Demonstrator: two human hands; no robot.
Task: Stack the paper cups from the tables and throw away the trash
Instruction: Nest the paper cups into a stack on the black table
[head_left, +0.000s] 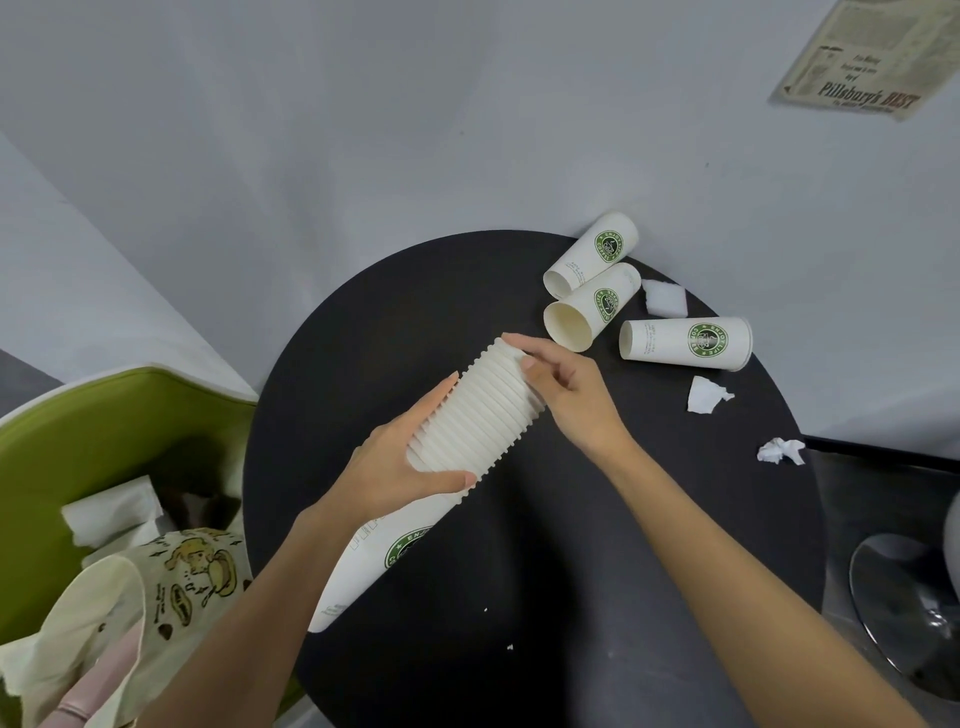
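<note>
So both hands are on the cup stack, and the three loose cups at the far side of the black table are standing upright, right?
Not quite: the three loose cups lie on their sides, none upright, as the head view shows. The rest holds: the left hand and the right hand both hold the cup stack over the black table.

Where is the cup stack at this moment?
Head view, centre: the cup stack is held tilted above the black round table, left hand gripping its middle, right hand at its upper end, just left of three loose cups.
</note>
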